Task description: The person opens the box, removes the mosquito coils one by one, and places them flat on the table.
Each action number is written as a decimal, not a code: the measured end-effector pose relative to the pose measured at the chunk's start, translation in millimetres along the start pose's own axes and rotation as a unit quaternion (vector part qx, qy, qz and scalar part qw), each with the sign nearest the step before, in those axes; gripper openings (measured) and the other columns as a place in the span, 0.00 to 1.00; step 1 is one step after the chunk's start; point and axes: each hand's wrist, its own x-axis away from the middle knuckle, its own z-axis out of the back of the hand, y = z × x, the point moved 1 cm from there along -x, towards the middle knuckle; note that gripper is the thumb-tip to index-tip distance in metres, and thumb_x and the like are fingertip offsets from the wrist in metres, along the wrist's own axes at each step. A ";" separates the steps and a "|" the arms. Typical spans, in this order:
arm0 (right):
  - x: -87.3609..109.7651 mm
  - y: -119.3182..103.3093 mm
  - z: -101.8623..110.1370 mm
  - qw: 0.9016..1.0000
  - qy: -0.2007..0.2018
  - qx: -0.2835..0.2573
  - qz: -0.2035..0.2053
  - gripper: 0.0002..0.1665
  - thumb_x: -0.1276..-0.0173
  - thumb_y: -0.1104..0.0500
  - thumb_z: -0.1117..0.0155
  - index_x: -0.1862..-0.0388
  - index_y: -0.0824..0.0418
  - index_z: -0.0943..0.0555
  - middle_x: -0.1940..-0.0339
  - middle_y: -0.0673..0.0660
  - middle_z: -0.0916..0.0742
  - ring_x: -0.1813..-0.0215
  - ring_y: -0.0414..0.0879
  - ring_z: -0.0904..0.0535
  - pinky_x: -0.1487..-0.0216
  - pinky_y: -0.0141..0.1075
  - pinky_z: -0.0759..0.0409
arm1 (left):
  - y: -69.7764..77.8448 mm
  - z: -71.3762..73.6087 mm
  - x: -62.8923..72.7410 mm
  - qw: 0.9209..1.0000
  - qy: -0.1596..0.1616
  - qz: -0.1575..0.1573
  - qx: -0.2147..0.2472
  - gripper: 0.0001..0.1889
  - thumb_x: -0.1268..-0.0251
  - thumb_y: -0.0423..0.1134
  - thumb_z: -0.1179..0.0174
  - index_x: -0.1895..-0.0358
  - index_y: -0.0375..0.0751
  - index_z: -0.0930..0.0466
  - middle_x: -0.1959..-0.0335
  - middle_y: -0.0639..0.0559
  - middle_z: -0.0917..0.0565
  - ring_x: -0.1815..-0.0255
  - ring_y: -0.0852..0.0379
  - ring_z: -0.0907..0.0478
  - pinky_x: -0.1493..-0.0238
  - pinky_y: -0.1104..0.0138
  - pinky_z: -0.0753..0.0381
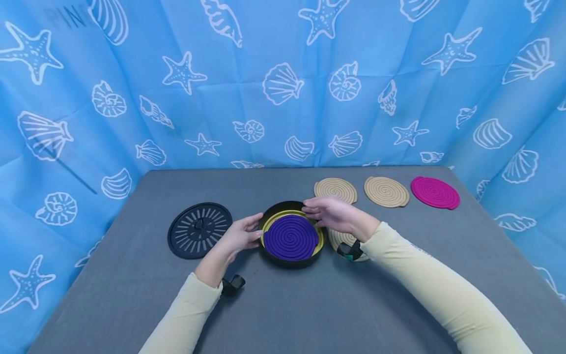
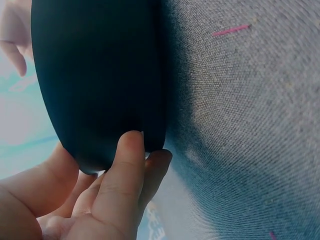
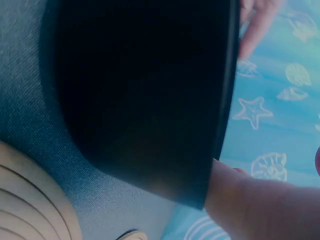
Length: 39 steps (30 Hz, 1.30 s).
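Note:
A purple spiral trivet [image 1: 291, 238] lies on top of a yellow one [image 1: 266, 225] inside a round black pan [image 1: 270, 254]. At the pan's left side, my left hand [image 1: 239, 237] holds the wall, thumb at the rim. The left wrist view shows its fingers [image 2: 131, 157] against the dark outer wall [image 2: 100, 75]. My right hand [image 1: 332, 213] reaches over the right rim from above, its fingers extended across the pan's upper right edge. In the right wrist view the pan wall [image 3: 140, 100] hides those fingertips.
A slotted black lid [image 1: 200, 230] with a center knob lies left of the pan. Beige spiral trivets lie behind [image 1: 336, 189], at far right [image 1: 386, 191] and under the right wrist [image 1: 340, 238]. A magenta trivet [image 1: 435, 192] lies at the right. A blue seashell curtain [image 1: 283, 118] hangs behind the gray table [image 1: 283, 305].

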 end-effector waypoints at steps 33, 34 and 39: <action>-11.1 -17.9 -4.9 0.991 0.028 0.125 -0.041 0.31 0.23 0.61 0.55 0.29 0.79 0.43 0.45 0.65 0.20 0.47 0.49 0.25 0.37 0.50 0.29 | 0.7 -0.8 -1.3 1.000 0.001 0.000 -0.002 0.29 0.26 0.27 0.52 0.25 0.38 0.45 0.25 0.37 0.45 0.29 0.41 0.38 0.38 0.51 0.26; -11.7 -17.9 -6.0 0.991 0.032 0.122 -0.039 0.30 0.24 0.62 0.54 0.30 0.79 0.41 0.50 0.61 0.18 0.52 0.46 0.23 0.41 0.47 0.27 | 0.5 -0.8 -1.4 1.000 0.001 0.000 -0.002 0.29 0.26 0.26 0.52 0.25 0.38 0.45 0.25 0.37 0.45 0.29 0.41 0.38 0.38 0.51 0.26; -14.3 -15.7 -11.5 0.992 0.044 0.115 -0.036 0.26 0.27 0.66 0.48 0.34 0.78 0.34 0.65 0.50 0.17 0.64 0.40 0.24 0.55 0.36 0.25 | -1.0 -0.9 -1.8 1.000 0.000 -0.002 -0.002 0.29 0.26 0.27 0.52 0.25 0.37 0.45 0.25 0.37 0.43 0.30 0.41 0.37 0.38 0.51 0.27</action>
